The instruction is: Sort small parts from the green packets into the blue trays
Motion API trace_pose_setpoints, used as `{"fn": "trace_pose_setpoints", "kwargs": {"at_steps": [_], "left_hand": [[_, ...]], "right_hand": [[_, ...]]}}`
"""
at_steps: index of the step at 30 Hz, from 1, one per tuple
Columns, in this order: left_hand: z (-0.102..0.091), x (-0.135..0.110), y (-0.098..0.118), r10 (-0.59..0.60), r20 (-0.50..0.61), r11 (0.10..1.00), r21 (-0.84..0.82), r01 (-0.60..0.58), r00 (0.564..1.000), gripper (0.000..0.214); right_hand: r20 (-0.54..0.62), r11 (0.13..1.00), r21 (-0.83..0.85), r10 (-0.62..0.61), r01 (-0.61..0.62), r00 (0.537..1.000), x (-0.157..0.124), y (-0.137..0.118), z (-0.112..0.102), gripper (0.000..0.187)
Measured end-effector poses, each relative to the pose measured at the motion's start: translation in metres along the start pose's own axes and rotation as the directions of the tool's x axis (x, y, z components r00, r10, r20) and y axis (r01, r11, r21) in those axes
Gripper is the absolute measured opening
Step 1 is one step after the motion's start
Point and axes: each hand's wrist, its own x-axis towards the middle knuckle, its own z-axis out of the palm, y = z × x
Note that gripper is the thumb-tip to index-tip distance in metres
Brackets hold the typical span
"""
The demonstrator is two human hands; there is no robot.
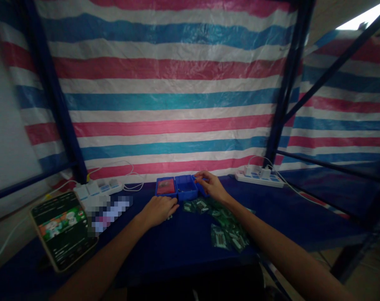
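Note:
Three small blue bins stand side by side at the back middle of the table. The left bin (176, 193) holds a flat red piece or packet (166, 186), and the middle bin (186, 195) has a few tiny dark bits in it. Fingers curled together, my left hand (160, 210) rests just in front of the left bin; what it holds, if anything, is hidden. Small pale pieces (169, 217) lie beneath its fingertips. My right hand (211, 186) is over the right bin (203, 192), partly covering it. Its thumb and fingers pinch around a tiny orange spot too small to name.
Several clear bags of small metal parts (220, 236) lie under and beside my right forearm. A phone (62, 230) leans at the left, near a blurred-out patch (111, 215). Power strips (103, 188) with white cables sit at the back left and back right (259, 177).

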Motion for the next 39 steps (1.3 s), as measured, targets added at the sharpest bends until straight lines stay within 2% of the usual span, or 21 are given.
{"fn": "trace_pose_setpoints", "kwargs": {"at_steps": [9, 13, 18, 23, 29, 34, 39], "left_hand": [[-0.004, 0.0, -0.003, -0.012, 0.005, 1.0, 0.003, 0.012, 1.0, 0.029], [-0.004, 0.001, 0.0, -0.011, 0.042, 1.0, 0.002, 0.011, 0.999, 0.03], [-0.006, 0.001, 0.001, -0.006, 0.001, 1.0, -0.009, 0.006, 1.0, 0.031], [-0.008, 0.0, -0.003, -0.006, 0.019, 1.0, 0.009, 0.006, 1.0, 0.029], [-0.022, -0.004, -0.009, -0.067, -0.037, 0.997, -0.032, 0.066, 0.997, 0.03], [-0.03, -0.008, -0.008, -0.065, 0.031, 0.99, -0.12, 0.068, 0.997, 0.033], [-0.03, -0.009, -0.008, -0.059, 0.08, 0.977, -0.2, 0.074, 0.995, 0.025]], "right_hand": [[0.014, 1.0, -0.002, -0.029, 0.029, 0.999, 0.0, 0.0, -0.001, 0.034], [0.015, 1.0, -0.018, -0.017, 0.017, 1.0, 0.001, 0.001, -0.001, 0.03], [0.049, 1.0, -0.018, -0.002, 0.002, 0.999, 0.001, 0.002, -0.001, 0.028], [0.051, 1.0, -0.001, 0.003, -0.003, 0.999, 0.001, 0.003, 0.0, 0.031], [0.054, 1.0, 0.007, 0.006, -0.006, 0.999, 0.0, 0.003, 0.0, 0.035], [0.056, 1.0, 0.014, 0.02, -0.021, 0.998, 0.001, 0.004, 0.0, 0.035], [0.062, 0.999, 0.027, 0.022, -0.024, 0.998, 0.001, 0.004, 0.0, 0.035]]}}
